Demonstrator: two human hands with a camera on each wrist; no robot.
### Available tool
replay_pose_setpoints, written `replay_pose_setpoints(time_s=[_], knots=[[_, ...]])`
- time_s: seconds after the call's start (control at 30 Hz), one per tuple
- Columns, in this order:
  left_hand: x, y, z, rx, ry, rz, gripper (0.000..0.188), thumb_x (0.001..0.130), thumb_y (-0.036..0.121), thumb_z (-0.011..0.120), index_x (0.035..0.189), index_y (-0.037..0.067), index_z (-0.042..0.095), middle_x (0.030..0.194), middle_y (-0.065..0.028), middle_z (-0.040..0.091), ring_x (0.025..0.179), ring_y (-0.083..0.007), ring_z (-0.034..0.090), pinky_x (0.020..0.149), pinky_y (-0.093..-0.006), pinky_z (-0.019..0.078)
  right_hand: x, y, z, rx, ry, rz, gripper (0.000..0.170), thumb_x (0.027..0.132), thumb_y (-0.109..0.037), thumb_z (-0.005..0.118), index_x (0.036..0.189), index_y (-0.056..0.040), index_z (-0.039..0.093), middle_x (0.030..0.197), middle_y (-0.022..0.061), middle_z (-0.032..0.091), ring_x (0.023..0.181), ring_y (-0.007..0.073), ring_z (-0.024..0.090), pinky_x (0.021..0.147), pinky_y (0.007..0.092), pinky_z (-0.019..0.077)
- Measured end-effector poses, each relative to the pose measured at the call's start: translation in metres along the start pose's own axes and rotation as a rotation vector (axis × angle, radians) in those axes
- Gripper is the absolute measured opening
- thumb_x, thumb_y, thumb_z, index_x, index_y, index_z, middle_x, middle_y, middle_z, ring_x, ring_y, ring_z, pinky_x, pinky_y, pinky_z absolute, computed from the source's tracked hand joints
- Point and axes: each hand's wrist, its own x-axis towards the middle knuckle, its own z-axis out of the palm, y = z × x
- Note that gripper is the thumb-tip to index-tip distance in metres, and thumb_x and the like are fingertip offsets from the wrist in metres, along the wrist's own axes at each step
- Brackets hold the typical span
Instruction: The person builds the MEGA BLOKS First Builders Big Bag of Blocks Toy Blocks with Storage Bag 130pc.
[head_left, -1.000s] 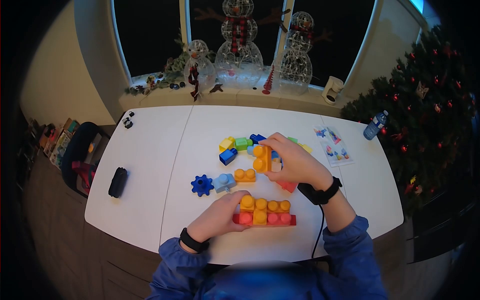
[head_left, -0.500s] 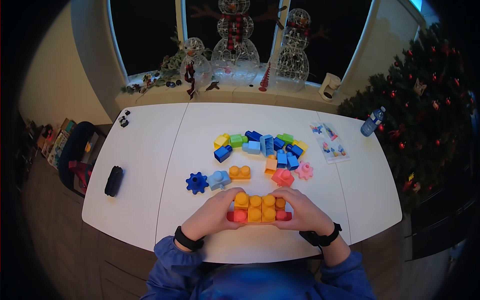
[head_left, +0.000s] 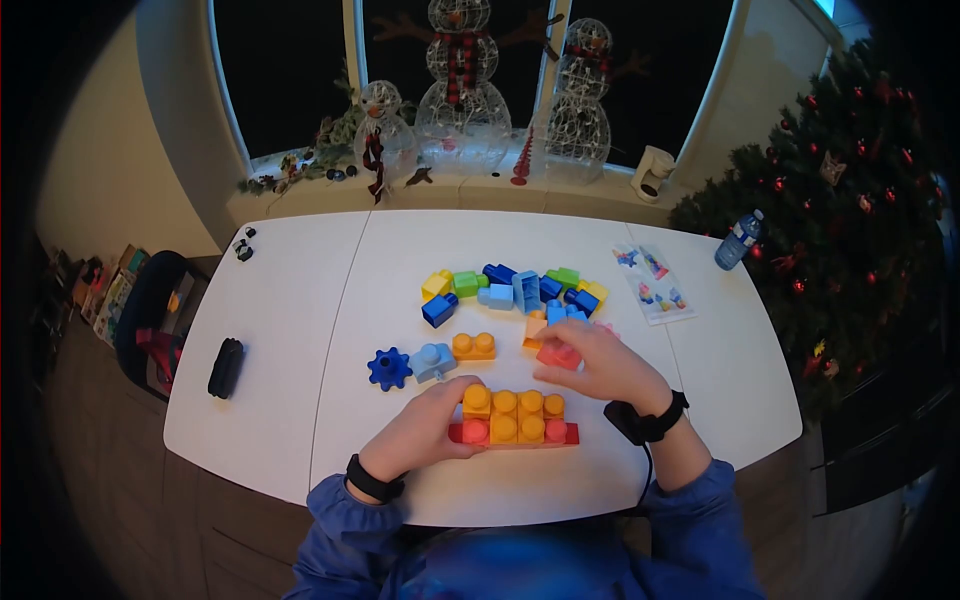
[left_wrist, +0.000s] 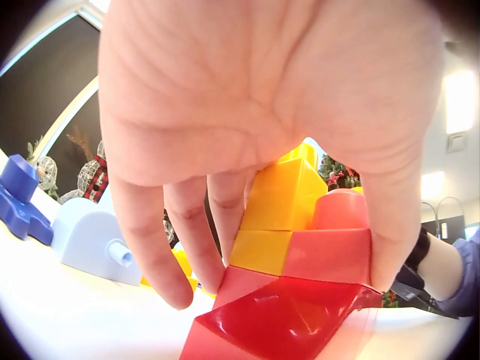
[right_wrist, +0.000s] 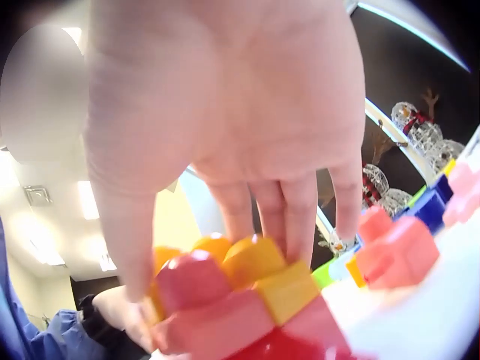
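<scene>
My left hand [head_left: 420,428] grips the left end of a joined toy block build [head_left: 512,425], thumb on the near side and fingers on the far side. Yellow-orange blocks sit on its coral and red base, studs up; the base's red sloped end [left_wrist: 292,311] shows in the left wrist view. Off the build's right end, my right hand [head_left: 615,375] hovers with fingers loosely spread and nothing between them. It partly covers a coral block [head_left: 557,355]. That coral block [right_wrist: 397,255] stands beyond the fingers in the right wrist view.
Left of centre lie a dark blue gear-shaped piece [head_left: 389,369], a light blue block [head_left: 433,362] and an orange block [head_left: 474,346]. Several blue, green and yellow blocks [head_left: 497,296] form an arc behind. A picture sheet [head_left: 655,285], water bottle [head_left: 738,240] and black case [head_left: 227,368] lie farther out.
My right hand brought a yellow-orange block down onto the build, where both hands held it. Now that block sits in the build, and the right hand has let go and moved up and right.
</scene>
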Motion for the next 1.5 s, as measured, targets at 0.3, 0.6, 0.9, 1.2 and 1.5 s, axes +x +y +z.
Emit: replay_pose_setpoints(time_s=[0.3, 0.6, 0.9, 1.2, 1.5], knots=[[0.0, -0.002, 0.001, -0.006, 0.017, 0.0, 0.075, 0.072, 0.02, 0.093, 0.134, 0.007, 0.052, 0.126, -0.0178, 0.063, 0.115, -0.0392, 0.062, 0.099, -0.0407, 0.0507, 0.077, 0.023, 0.039, -0.682, 0.011, 0.082, 0.031, 0.086, -0.026, 0.079, 0.101, -0.0015, 0.069, 0.086, 0.015, 0.075, 0.082, 0.0333, 0.075, 0.073, 0.0444, 0.0599], [0.0, 0.003, -0.001, -0.005, 0.004, -0.016, 0.073, 0.073, 0.02, 0.093, 0.132, 0.007, 0.052, 0.124, -0.0185, 0.063, 0.114, -0.04, 0.063, 0.099, -0.0415, 0.0511, 0.096, 0.044, 0.048, -0.609, -0.157, 0.168, 0.034, 0.085, -0.018, 0.076, 0.11, 0.0028, 0.066, 0.096, 0.0202, 0.074, 0.09, 0.0361, 0.075, 0.074, 0.0439, 0.0617], [-0.001, 0.0, 0.001, 0.018, 0.031, 0.021, 0.078, 0.072, 0.024, 0.094, 0.136, 0.006, 0.052, 0.131, -0.0191, 0.062, 0.119, -0.0401, 0.061, 0.101, -0.0416, 0.0501, 0.017, -0.015, -0.014, 0.251, 0.068, -0.023, 0.046, 0.089, -0.013, 0.077, 0.13, -0.0051, 0.058, 0.112, 0.0132, 0.072, 0.101, 0.028, 0.073, 0.09, 0.0378, 0.0586], [-0.001, 0.005, -0.002, 0.005, -0.008, -0.026, 0.078, 0.074, 0.02, 0.09, 0.139, 0.005, 0.05, 0.135, -0.0207, 0.06, 0.122, -0.0428, 0.058, 0.104, -0.0445, 0.0487, -0.069, -0.001, 0.028, 0.223, 0.205, -0.013, 0.044, 0.086, -0.008, 0.081, 0.125, -0.0046, 0.062, 0.117, 0.0128, 0.072, 0.106, 0.0284, 0.073, 0.094, 0.0365, 0.058], [0.001, 0.006, -0.01, 0.066, -0.032, 0.046, 0.084, 0.074, 0.024, 0.094, 0.143, 0.007, 0.049, 0.129, -0.0154, 0.065, 0.113, -0.0347, 0.065, 0.093, -0.0389, 0.0553, -0.07, 0.003, 0.037, 0.134, 0.24, -0.076, 0.041, 0.087, -0.009, 0.08, 0.124, -0.0037, 0.065, 0.117, 0.0153, 0.072, 0.106, 0.0324, 0.072, 0.093, 0.0383, 0.0582]])
